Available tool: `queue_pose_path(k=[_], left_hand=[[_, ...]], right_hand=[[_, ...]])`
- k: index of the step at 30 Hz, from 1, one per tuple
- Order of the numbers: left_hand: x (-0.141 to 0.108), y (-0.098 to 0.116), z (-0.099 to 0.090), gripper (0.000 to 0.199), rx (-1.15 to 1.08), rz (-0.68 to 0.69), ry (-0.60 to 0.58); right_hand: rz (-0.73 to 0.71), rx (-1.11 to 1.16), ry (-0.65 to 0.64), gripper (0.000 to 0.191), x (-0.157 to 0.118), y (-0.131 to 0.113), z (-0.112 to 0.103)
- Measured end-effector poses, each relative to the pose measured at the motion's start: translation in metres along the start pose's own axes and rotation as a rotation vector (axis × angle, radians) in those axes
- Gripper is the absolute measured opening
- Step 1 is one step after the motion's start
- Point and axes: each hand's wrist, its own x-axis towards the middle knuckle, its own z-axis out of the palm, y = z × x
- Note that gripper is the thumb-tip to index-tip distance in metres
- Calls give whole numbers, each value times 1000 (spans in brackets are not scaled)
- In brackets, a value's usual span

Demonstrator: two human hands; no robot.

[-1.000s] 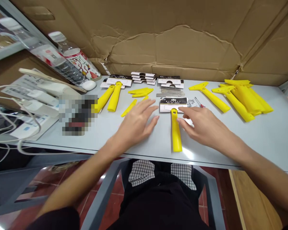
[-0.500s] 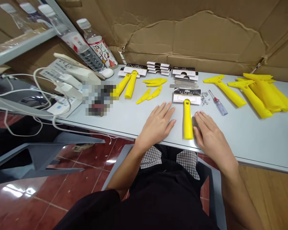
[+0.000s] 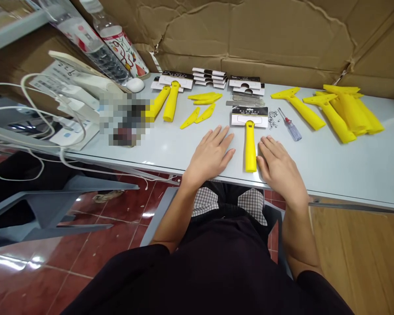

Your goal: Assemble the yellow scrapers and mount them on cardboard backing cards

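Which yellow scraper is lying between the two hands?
The scraper with the card sleeve on its head, lying alone between the left hand and right hand.

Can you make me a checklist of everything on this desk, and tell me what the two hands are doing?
Surface: pale grey table, smooth, with items spread along its back half.
Job's things: yellow scraper with a card sleeve on its head, lying between the hands; left hand and right hand flat on the table, holding nothing.
Clutter: screwdriver, small screws, loose yellow scrapers, card stacks, yellow blade covers, water bottles.
Cables: white cables looping off the left edge.
Surroundings: cardboard wall behind, red tiled floor below.
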Motion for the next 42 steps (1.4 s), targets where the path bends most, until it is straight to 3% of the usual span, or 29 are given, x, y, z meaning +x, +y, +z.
queue_pose_path(k=[19, 22, 25, 30, 36, 42], left_hand=[[4, -1, 1, 51, -53, -11, 47], [14, 14, -5, 46, -102, -115, 87], [33, 43, -12, 48, -126, -179, 135], [67, 80, -19, 44, -57, -194, 19], [87, 86, -18, 31, 13, -158, -62], [74, 74, -15, 38, 69, -122, -45]], right_hand=[[3, 5, 6, 59, 1, 2, 1], [-4, -1, 6, 58, 1, 4, 1], [-18, 2, 10, 58, 1, 6, 2], [-37, 41, 11, 53, 2, 7, 1], [-53, 52, 24, 50, 2, 8, 2], [-42, 27, 39, 56, 2, 9, 4]])
